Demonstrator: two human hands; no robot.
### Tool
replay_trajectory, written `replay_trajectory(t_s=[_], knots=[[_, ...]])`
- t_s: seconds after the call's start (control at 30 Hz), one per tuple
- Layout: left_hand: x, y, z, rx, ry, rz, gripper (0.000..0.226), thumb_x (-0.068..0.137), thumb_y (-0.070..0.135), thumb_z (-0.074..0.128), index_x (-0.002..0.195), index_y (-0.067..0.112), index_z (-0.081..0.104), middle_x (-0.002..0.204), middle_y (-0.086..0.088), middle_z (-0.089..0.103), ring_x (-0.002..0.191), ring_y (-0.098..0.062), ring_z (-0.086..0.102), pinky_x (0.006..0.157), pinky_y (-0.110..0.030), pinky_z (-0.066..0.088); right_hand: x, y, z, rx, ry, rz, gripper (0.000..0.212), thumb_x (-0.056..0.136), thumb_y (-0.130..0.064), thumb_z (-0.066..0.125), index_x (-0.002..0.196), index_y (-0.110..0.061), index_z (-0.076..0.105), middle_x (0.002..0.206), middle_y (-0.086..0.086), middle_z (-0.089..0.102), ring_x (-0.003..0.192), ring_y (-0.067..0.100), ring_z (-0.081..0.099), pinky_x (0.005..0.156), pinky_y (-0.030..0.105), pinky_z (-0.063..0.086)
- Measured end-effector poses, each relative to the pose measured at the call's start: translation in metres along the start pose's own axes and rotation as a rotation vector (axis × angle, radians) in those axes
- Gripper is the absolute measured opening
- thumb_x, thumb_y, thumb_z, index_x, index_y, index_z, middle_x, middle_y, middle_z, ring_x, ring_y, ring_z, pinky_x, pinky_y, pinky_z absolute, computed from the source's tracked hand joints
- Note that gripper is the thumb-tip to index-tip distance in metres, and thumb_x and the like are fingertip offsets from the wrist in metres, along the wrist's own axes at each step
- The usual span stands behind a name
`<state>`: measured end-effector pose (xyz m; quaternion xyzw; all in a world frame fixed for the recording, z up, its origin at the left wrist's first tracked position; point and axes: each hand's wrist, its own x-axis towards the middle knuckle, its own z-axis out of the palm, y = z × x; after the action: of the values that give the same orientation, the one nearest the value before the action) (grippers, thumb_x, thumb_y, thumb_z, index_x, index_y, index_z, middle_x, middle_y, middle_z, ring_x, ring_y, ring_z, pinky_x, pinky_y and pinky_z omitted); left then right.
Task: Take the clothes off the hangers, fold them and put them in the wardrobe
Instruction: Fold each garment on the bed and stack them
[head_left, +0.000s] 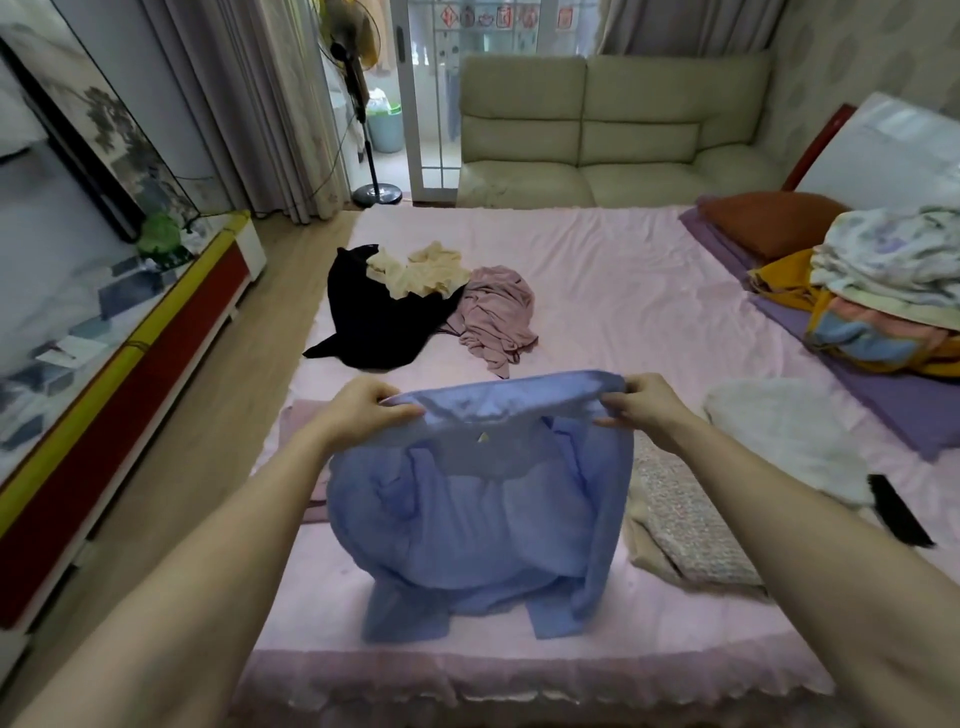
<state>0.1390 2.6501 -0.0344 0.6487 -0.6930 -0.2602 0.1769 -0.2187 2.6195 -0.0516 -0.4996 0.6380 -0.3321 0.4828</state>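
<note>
**Two hands pinching the blue shirt above the bed**

Two hands hold one garment. The left hand (363, 413) has its fingers curled over the left end of the blue shirt (483, 499) at the upper edge, thumb pressed against the cloth. The right hand (647, 408) pinches the right end of that same edge, fingers bent round the fabric. Upper edge is stretched between the two hands; the rest of the shirt hangs down and its lower part lies rumpled on the pink bedsheet (623, 291), near the front edge of the bed.

Other clothes on the sheet:
- black garment (374, 317), spread loose, far left side
- cream garment (415, 270), crumpled, lying on the black one
- dusty pink garment (496, 317), crumpled, touching the black one on its right
- beige speckled fabric (685, 525), flat, just beside the blue shirt on the right
- white fluffy item (779, 436), further right

Stacked bedding (883, 291) sits at the right edge. Beige sofa (613, 130) stands beyond the bed; standing fan (358, 93) beside the curtain.
</note>
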Motion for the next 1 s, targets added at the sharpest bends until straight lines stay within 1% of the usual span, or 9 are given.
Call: replay_trajectory(t_s=[0.17,0.27,0.37,0.47,0.6,0.7,0.8,0.87,1.0], knots=[[-0.001,-0.005,0.0,-0.504,-0.346,-0.499,0.019,0.087,0.028,0.071,0.096,0.014,0.063,0.086,-0.006,0.065,0.073,-0.017,0.06,0.067,-0.028,0.05,0.015,-0.001,-0.008,-0.321,0.106,-0.069,0.01,0.085,0.002,0.053,0.092,-0.004,0.057,0.075,0.009,0.053,0.066,0.021,0.048,0.052,0.026,0.039],[0.005,-0.005,0.009,-0.614,-0.249,-0.511,0.025,0.088,0.027,0.07,0.095,0.005,0.063,0.089,-0.014,0.068,0.073,-0.021,0.06,0.071,-0.032,0.052,0.023,-0.001,-0.003,-0.588,0.036,-0.187,0.017,0.082,0.004,0.047,0.086,-0.013,0.049,0.089,0.012,0.051,0.078,0.024,0.048,0.058,0.027,0.036],[0.013,-0.008,0.008,-0.414,-0.195,-0.292,0.034,0.081,0.049,0.072,0.077,0.015,0.075,0.085,0.001,0.071,0.078,-0.009,0.061,0.081,-0.029,0.05,0.025,-0.003,0.001,-0.748,-0.193,-0.23,0.008,0.085,-0.026,0.064,0.086,-0.018,0.063,0.113,0.007,0.049,0.1,0.016,0.049,0.079,0.012,0.036],[0.022,-0.007,0.008,0.181,-0.182,0.004,0.038,0.069,0.057,0.078,0.066,0.02,0.069,0.078,0.009,0.067,0.076,-0.009,0.062,0.073,-0.027,0.048,0.03,0.001,0.001,-0.933,-0.31,-0.199,0.038,0.075,-0.045,0.076,0.094,-0.013,0.07,0.114,-0.002,0.041,0.107,0.015,0.049,0.091,0.03,0.042],[0.03,-0.007,0.011,0.539,0.066,0.155,0.039,0.084,0.049,0.065,0.075,0.012,0.067,0.095,0.004,0.053,0.09,-0.021,0.057,0.068,-0.035,0.047,0.034,-0.004,0.01,-1.008,-0.164,-0.312,0.031,0.089,-0.03,0.064,0.071,-0.005,0.064,0.101,0.006,0.052,0.099,0.029,0.057,0.08,0.038,0.046],[0.033,-0.006,0.014,0.749,0.228,0.528,0.034,0.08,0.032,0.069,0.063,0.003,0.064,0.078,-0.006,0.058,0.074,-0.027,0.057,0.052,-0.036,0.049,0.034,-0.011,0.016,-1.148,-0.037,-0.382,0.033,0.093,-0.032,0.055,0.079,-0.005,0.068,0.109,0.004,0.059,0.103,0.03,0.054,0.075,0.036,0.044],[0.031,-0.006,0.011,0.898,0.215,0.775,0.025,0.07,0.008,0.077,0.061,0.011,0.054,0.059,-0.006,0.053,0.057,-0.026,0.053,0.045,-0.033,0.043,0.035,-0.019,0.019,-1.095,-0.002,-0.304,0.035,0.089,-0.022,0.053,0.056,-0.011,0.045,0.077,0.015,0.058,0.079,0.034,0.057,0.059,0.031,0.033],[0.029,-0.001,0.003,1.027,0.142,0.895,0.015,0.073,0.004,0.055,0.063,0.014,0.052,0.056,-0.003,0.051,0.056,-0.024,0.05,0.05,-0.031,0.041,0.035,-0.023,0.022,-1.046,0.011,-0.274,0.039,0.085,-0.016,0.054,0.052,-0.012,0.036,0.057,0.01,0.043,0.067,0.031,0.05,0.052,0.031,0.027],[0.024,0.013,0.004,0.981,-0.041,0.672,0.014,0.087,0.003,0.039,0.088,0.009,0.052,0.074,-0.01,0.055,0.066,-0.031,0.059,0.053,-0.035,0.038,0.028,-0.029,0.024,-1.038,0.053,-0.283,0.04,0.085,-0.013,0.054,0.051,-0.012,0.033,0.054,0.006,0.036,0.063,0.031,0.045,0.045,0.029,0.021]])
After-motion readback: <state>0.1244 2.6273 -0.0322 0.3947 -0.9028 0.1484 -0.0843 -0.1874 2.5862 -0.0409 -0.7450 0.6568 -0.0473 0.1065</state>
